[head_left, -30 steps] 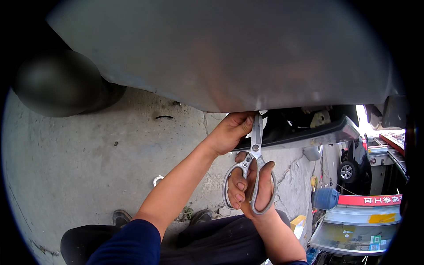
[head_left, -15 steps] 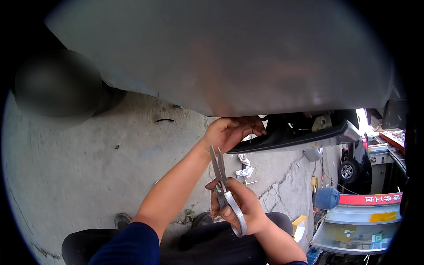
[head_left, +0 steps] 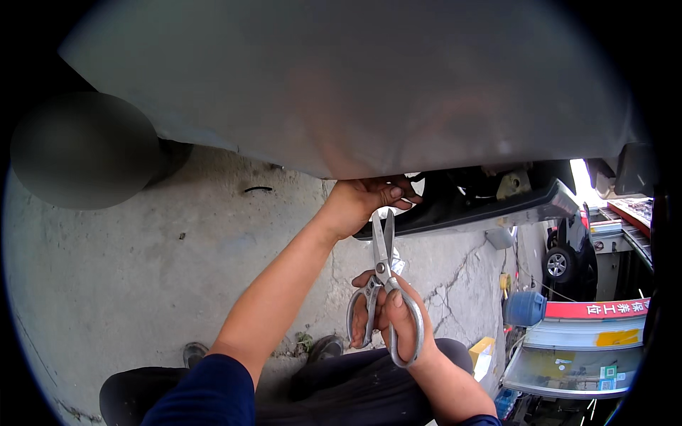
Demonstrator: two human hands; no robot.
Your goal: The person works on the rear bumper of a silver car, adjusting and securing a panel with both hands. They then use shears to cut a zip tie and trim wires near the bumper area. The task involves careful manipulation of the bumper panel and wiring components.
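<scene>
My right hand holds a pair of metal scissors, with thumb and fingers through the handle loops. Their blades point up and stand slightly apart, tips just below my left hand. That hand is closed in a pinch at the left end of a gap beneath a grey vehicle panel; whatever lies between the fingers is too small to make out. A long dark trim piece with a glossy outer face runs rightward from the left hand. Inside the gap, a pale metal bracket shows among dark parts.
Cracked concrete lies below, with a short black strip on it. A blurred dark round shape stands at left. To the right are a blue water jug, a yellow box, a red sign board and a dark car.
My right hand has raised the scissors and turned them, bringing the blade tips close beneath my left hand. The left thumb now lies across the fingers, and the view has shifted slightly.
</scene>
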